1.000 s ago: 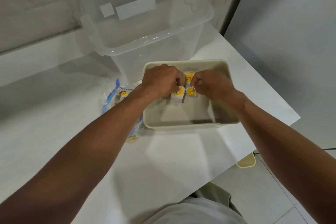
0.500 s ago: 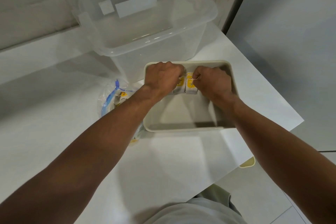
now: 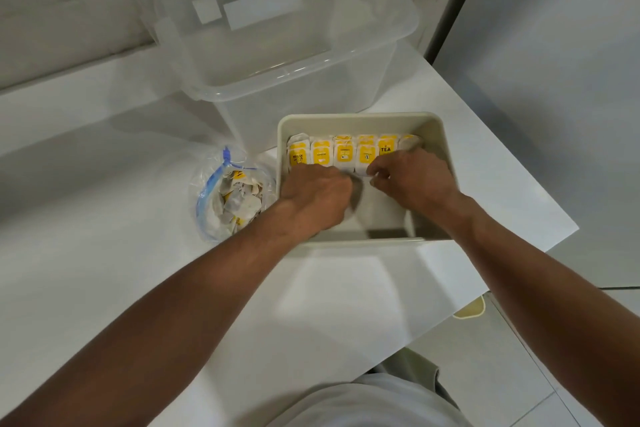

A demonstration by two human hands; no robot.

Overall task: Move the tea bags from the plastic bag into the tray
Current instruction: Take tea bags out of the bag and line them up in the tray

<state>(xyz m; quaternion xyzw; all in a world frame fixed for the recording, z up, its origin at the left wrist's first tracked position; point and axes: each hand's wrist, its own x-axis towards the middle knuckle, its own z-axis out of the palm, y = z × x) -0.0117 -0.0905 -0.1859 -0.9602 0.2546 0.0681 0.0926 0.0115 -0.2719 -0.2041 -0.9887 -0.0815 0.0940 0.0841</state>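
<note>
Head view. Task roughly at its midpoint, as judged from the layout: one row of tea bags point(image 3: 343, 153) stands upright along the far wall of the beige tray point(image 3: 360, 116), about six across, their yellow tags facing the camera, one reading "TEA". The near half of the tray floor is bare, so there is room for further rows. The plastic bag point(image 3: 207, 199), clear with a blue zip edge, lies open on the white table point(image 3: 104, 253) just left of the tray and holds a loose heap of pale, crumpled bags with yellow tags showing here and there; these are left to be moved. Both hands are inside the tray at the lower edge of the row. The left hand point(image 3: 315, 198) has its fingers curled with the knuckles toward the camera; the fingertips are hidden, and a blurred pale shape beside it may be another bag, so whether it grips anything cannot be told. The right hand point(image 3: 412, 184) has thumb and forefinger drawn together on the bottom edge of a bag in the row. A clear storage bin point(image 3: 277, 55) stands behind the tray.
</note>
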